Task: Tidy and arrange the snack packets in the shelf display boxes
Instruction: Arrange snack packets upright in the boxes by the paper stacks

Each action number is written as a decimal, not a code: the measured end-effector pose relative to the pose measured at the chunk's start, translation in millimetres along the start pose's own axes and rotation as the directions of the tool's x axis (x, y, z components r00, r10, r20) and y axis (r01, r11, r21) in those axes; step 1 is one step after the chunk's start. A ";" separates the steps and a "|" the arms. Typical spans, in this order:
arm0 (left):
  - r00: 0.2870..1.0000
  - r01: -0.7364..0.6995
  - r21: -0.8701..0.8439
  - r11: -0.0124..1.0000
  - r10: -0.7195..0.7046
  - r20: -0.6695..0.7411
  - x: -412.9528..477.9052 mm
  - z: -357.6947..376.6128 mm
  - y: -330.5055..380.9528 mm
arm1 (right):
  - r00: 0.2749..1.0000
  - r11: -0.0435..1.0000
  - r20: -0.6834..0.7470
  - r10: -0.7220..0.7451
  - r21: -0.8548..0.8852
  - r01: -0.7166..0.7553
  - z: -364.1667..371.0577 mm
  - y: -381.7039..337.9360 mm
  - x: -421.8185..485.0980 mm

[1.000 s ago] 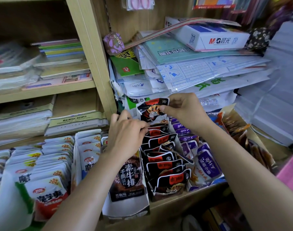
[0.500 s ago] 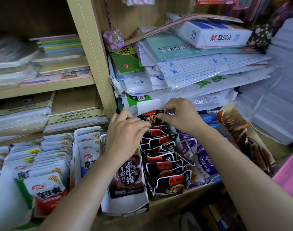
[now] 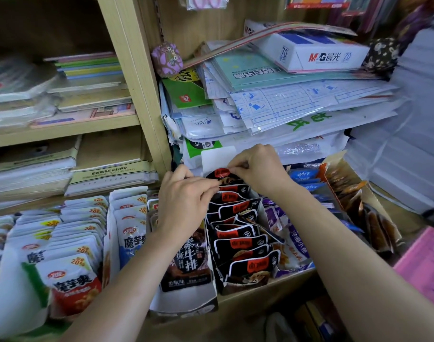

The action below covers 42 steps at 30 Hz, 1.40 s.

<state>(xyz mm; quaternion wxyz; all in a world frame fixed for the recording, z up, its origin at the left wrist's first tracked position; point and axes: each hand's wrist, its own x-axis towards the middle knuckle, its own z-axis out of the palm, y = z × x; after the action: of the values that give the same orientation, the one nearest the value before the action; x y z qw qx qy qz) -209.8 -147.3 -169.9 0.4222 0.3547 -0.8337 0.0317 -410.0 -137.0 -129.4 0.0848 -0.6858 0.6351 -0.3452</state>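
Pinching rear black packets (image 3: 222, 173), left hand (image 3: 183, 203) and right hand (image 3: 260, 169) crowd beneath overhanging stacked papers (image 3: 297, 104).

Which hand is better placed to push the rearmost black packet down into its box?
Right. The right hand pinches the top edge of that rearmost black packet; the left hand sits lower, at the packets in front.

Our shelf (image 3: 285, 286), front to back
We see packet rows (image 3: 240, 243) side by side in display boxes (image 3: 186, 299); behind them a paper stack (image 3: 285, 102) carries a carton (image 3: 322, 55).
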 end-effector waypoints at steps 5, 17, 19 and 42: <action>0.999 0.012 0.046 0.999 -0.015 0.050 2.6 -2.8 -1.7 | 0.992 0.997 0.126 0.023 -0.073 -0.014 -3.7 1.8 -1.9; 0.961 0.005 -0.019 1.000 0.000 0.276 -4.8 -32.9 9.5 | 0.938 1.000 0.347 -0.019 0.021 0.013 -31.3 0.7 -84.3; 0.929 -0.060 0.052 0.997 0.037 0.369 -18.2 -37.6 13.8 | 0.882 0.996 0.468 0.055 -0.083 -0.018 -31.7 -5.3 -100.8; 0.917 0.070 -0.142 0.987 -0.008 0.398 -12.7 -44.5 22.4 | 0.910 0.986 0.413 0.015 0.142 -0.081 -58.1 -8.5 -108.4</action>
<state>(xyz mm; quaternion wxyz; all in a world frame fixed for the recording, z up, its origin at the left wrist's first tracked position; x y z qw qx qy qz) -188.3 -107.7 -145.0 0.2714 0.3368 -0.8945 -0.1135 -432.0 -16.0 -120.9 0.2784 -0.7184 0.5907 -0.2399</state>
